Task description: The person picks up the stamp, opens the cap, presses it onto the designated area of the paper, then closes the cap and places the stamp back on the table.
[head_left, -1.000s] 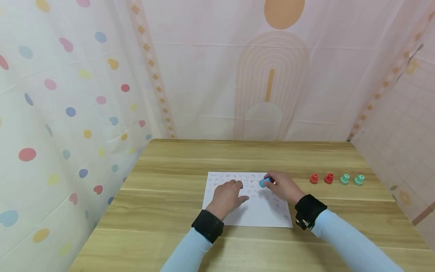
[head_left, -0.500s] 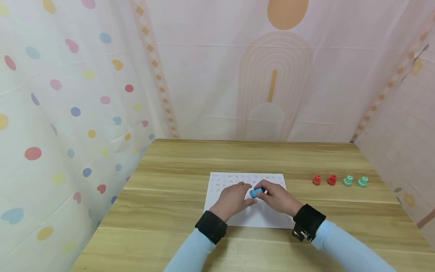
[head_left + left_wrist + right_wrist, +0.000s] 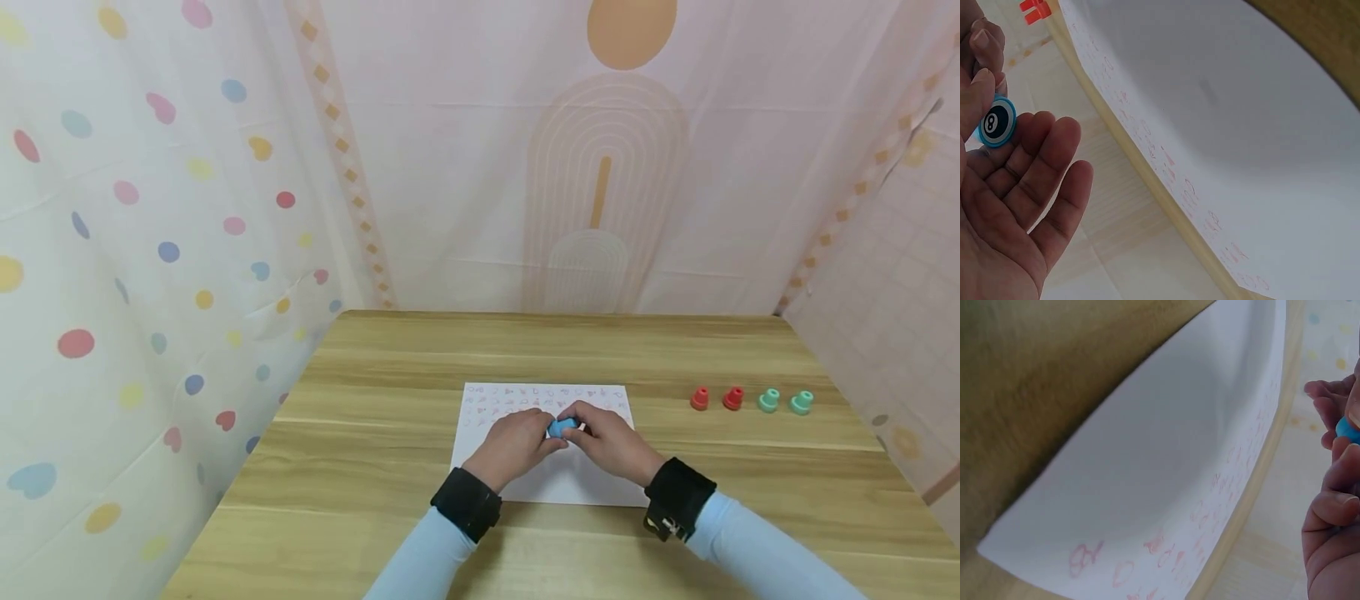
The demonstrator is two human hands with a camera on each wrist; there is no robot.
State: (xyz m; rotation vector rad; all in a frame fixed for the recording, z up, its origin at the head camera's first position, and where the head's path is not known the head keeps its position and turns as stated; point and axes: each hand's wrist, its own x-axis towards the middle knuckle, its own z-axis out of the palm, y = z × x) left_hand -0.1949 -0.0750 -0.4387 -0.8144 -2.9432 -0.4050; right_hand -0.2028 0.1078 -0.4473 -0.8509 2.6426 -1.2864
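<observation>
Between my two hands, above the white paper, is a small blue toy stamp. My left hand pinches its left end with thumb and forefinger, and its other fingers stretch out loosely. From the right, my right hand grips the stamp's other end. In the left wrist view the stamp's round end shows a black disc with a white 8. Only a sliver of the blue stamp appears in the right wrist view. Rows of small reddish prints mark the far part of the paper.
To the right on the wooden table stand two red stamps and two green stamps in a row. Patterned curtains hang behind the table and on both sides.
My right hand has brought the blue stamp left and nearer, over to my left hand. The left hand has moved slightly right and now pinches the stamp too.
</observation>
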